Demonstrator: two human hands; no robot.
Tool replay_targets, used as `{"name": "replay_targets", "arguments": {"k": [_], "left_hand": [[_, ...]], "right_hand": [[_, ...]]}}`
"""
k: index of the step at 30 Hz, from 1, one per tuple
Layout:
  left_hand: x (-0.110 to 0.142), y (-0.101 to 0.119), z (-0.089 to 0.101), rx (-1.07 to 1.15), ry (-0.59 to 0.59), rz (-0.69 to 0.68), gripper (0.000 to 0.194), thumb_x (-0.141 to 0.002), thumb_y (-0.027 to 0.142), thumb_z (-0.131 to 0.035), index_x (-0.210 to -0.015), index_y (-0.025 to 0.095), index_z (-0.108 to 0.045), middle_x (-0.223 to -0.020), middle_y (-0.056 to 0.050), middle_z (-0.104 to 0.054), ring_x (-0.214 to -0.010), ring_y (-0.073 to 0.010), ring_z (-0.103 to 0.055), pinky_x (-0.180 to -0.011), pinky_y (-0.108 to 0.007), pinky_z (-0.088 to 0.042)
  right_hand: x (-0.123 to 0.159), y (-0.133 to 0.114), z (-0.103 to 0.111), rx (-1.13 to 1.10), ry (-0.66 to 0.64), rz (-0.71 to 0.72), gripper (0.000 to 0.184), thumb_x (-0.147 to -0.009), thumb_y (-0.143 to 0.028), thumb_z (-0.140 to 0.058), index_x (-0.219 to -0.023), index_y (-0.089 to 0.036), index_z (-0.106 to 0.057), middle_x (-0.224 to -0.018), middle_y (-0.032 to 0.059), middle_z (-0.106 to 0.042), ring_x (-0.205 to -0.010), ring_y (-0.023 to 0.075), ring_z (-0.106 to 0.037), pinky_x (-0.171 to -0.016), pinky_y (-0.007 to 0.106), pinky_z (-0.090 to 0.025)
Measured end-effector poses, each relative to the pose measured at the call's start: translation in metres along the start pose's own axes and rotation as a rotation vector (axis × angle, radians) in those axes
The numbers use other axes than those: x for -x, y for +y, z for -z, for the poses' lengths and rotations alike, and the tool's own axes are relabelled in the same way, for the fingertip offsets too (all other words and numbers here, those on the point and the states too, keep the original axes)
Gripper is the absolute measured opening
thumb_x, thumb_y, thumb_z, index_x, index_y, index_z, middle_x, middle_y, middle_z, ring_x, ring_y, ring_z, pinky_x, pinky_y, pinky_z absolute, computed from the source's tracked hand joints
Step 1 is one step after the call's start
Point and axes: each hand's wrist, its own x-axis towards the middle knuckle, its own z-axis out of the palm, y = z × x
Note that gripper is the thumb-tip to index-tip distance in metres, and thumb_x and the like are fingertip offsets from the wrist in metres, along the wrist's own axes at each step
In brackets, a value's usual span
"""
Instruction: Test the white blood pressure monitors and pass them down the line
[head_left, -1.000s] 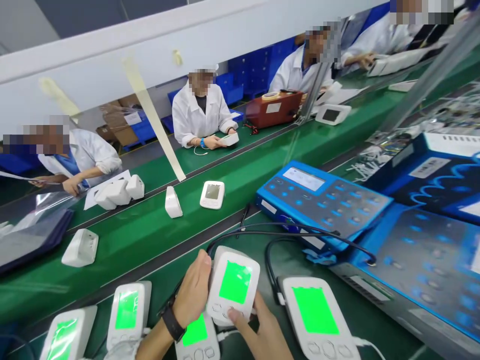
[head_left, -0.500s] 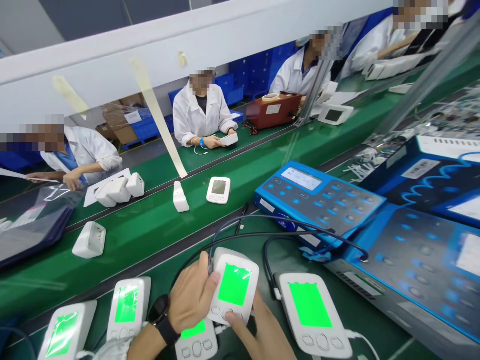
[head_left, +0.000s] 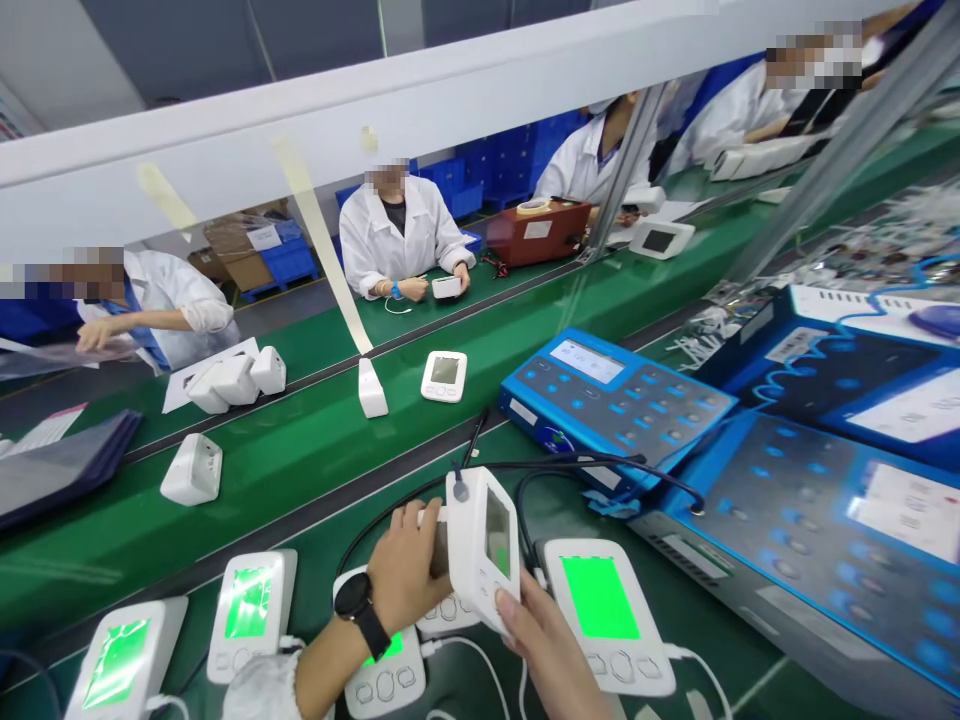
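Observation:
My right hand [head_left: 551,640] grips a white blood pressure monitor [head_left: 472,560], thumb on its front edge. This monitor is turned side-on, its screen mostly grey with a small green patch; a round grey fitting shows on its side. My left hand [head_left: 405,575], with a black watch at the wrist, is closed on a second monitor [head_left: 448,610] with a grey screen, partly hidden behind the first. Beneath my left wrist lies a green-lit monitor [head_left: 386,680]. Another lit monitor [head_left: 607,620] with a white cable lies right of my right hand.
Two lit monitors [head_left: 251,610] stand at the left. Blue test boxes [head_left: 615,385] with black hoses [head_left: 570,460] fill the right. Several white units, including a flat monitor [head_left: 444,377], rest on the green conveyor [head_left: 300,450]. Co-workers in white coats [head_left: 405,235] sit beyond it.
The monitor in my right hand has turned from facing me to side-on, and its green screen now looks grey. My left hand has moved off it onto the second monitor behind.

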Motion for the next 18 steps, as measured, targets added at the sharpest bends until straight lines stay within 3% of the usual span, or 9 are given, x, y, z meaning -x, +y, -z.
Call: {"name": "replay_targets", "arguments": {"k": [4,8,11,14,16,18], "left_hand": [[-0.010,0.006,-0.009,0.056,-0.030,0.016,0.058,-0.063,0.022,-0.088,-0.111,0.022,-0.056,-0.136,-0.015,-0.048,-0.118,-0.0351,-0.052,-0.094,-0.044,-0.047],[-0.005,0.015,0.014,0.153,-0.034,-0.002,0.052,-0.063,0.026,-0.091,-0.098,0.024,-0.052,-0.111,-0.003,-0.062,-0.098,-0.0257,-0.059,-0.084,-0.036,-0.048],[0.003,0.007,0.059,0.410,0.053,0.001,0.051,-0.070,0.037,-0.089,-0.094,0.025,-0.046,-0.111,-0.002,-0.068,-0.095,-0.0224,-0.064,-0.081,-0.032,-0.050],[-0.007,-0.026,0.118,0.495,0.236,0.121,0.057,-0.073,0.053,-0.084,-0.097,0.026,-0.040,-0.101,0.000,-0.069,-0.084,-0.0211,-0.068,-0.068,-0.030,-0.052],[-0.028,-0.057,0.151,0.409,0.346,0.187,0.065,-0.068,0.063,-0.082,-0.096,0.027,-0.037,-0.085,0.003,-0.065,-0.073,-0.0204,-0.066,-0.059,-0.028,-0.049],[-0.057,-0.090,0.172,0.337,0.382,0.221,0.069,-0.061,0.066,-0.083,-0.093,0.027,-0.035,-0.079,0.003,-0.063,-0.069,-0.0206,-0.065,-0.057,-0.028,-0.048]], "right_hand": [[-0.005,-0.007,0.011,0.074,0.021,0.036,0.086,-0.074,-0.082,-0.073,-0.135,-0.021,-0.069,-0.101,0.0090,-0.078,-0.071,0.0247,-0.064,-0.058,0.031,-0.048],[-0.009,-0.005,0.016,0.096,0.047,0.065,0.083,-0.080,-0.078,-0.070,-0.138,-0.019,-0.065,-0.091,0.0082,-0.078,-0.064,0.0246,-0.063,-0.051,0.030,-0.044],[-0.008,0.000,0.012,0.087,0.123,0.100,0.079,-0.080,-0.075,-0.071,-0.137,-0.020,-0.065,-0.114,0.0112,-0.078,-0.088,0.0313,-0.073,-0.063,0.033,-0.056],[-0.007,0.008,-0.001,0.019,0.152,0.139,0.080,-0.077,-0.068,-0.079,-0.137,-0.019,-0.062,-0.126,0.0135,-0.076,-0.112,0.0341,-0.072,-0.089,0.038,-0.061],[-0.010,0.012,-0.011,-0.013,0.127,0.118,0.086,-0.074,-0.063,-0.083,-0.141,-0.017,-0.057,-0.122,0.0150,-0.078,-0.110,0.0343,-0.075,-0.094,0.042,-0.061],[-0.015,0.016,-0.019,0.018,0.115,0.095,0.092,-0.073,-0.060,-0.084,-0.146,-0.014,-0.052,-0.116,0.0156,-0.080,-0.103,0.0344,-0.077,-0.091,0.044,-0.063]]}}
